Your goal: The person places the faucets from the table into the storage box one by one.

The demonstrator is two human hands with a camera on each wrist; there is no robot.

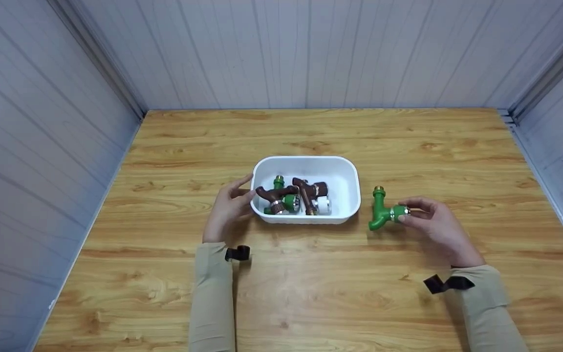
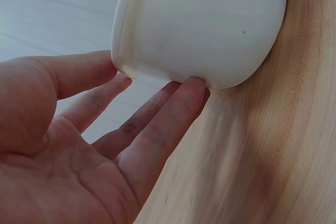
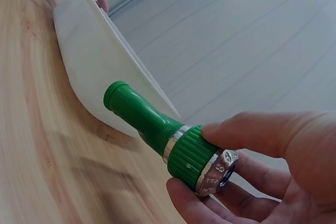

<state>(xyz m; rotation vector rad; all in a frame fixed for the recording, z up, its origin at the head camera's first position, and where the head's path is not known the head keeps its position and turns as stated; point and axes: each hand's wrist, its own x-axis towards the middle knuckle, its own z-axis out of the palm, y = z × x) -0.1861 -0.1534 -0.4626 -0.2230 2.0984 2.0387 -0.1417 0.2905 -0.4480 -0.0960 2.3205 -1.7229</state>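
My right hand (image 1: pixel 440 225) grips a green plastic tap (image 1: pixel 380 213) by its ribbed knob, just right of the tub. The right wrist view shows the tap (image 3: pixel 147 121) held above the table, thumb and fingers round the knob and its silvery end. My left hand (image 1: pixel 228 208) holds the left end of a white tub (image 1: pixel 306 220), thumb at the rim. In the left wrist view, other fingers (image 2: pixel 173 108) lie against the tub's outer wall. Inside the tub's left and middle are brown taps (image 1: pixel 274 194), a green tap (image 1: pixel 279 182) partly covered, and a white knob (image 1: pixel 323 204).
The wood-grain table (image 1: pixel 306 293) carries the tub near its middle. Pale panelled walls (image 1: pixel 286 54) stand behind it and on both sides. A black strap (image 1: pixel 237 253) sticks out at the left wrist, another strap (image 1: pixel 447 283) at the right.
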